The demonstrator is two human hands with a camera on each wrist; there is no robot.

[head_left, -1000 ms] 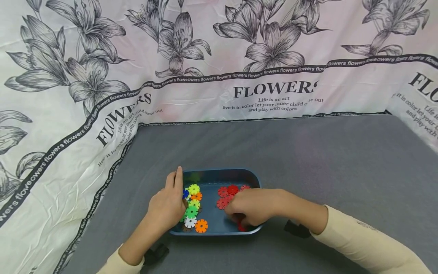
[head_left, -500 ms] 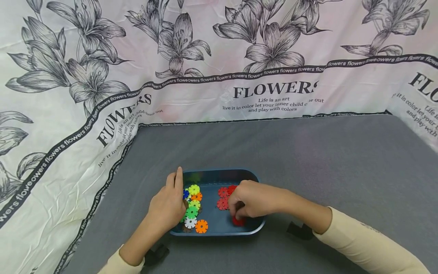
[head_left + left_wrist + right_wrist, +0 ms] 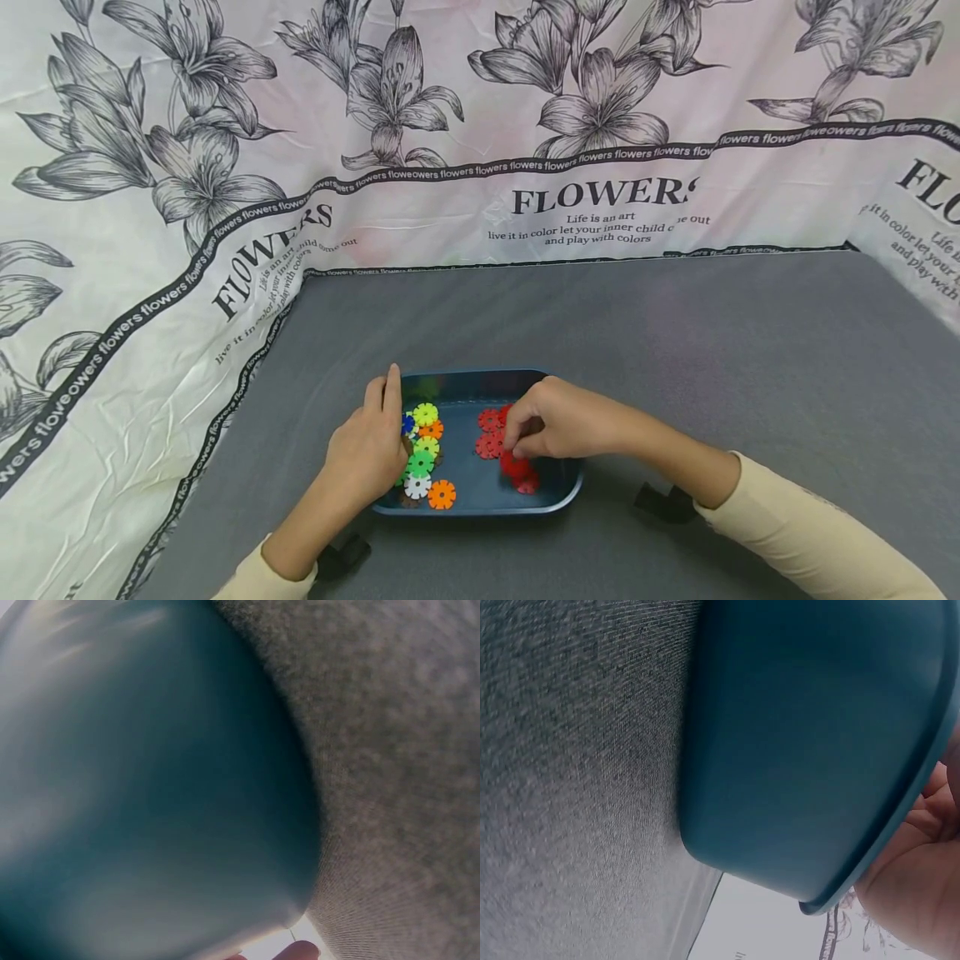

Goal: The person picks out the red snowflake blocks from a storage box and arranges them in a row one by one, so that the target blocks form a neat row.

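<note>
A dark blue-green tray holds toothed plastic discs. My left hand grips the tray's left side, its index finger stretched along the rim; in the left wrist view, fingertips show past the tray's outer wall. Over the right half, my right hand pinches a red disc between thumb and fingers. Another red disc lies just below it. More red discs sit left of the fingers, partly hidden by the hand. In the right wrist view, the tray's wall covers the fingertips.
Along the tray's left side lie yellow, green, white, orange, blue and brown discs. Grey cloth covers the table. A white flower-print curtain stands behind and to the left.
My right hand has risen from the tray's lower right and moved slightly away from me, with a red disc in its pinch. Another red disc now shows beneath. My left hand has stayed put.
</note>
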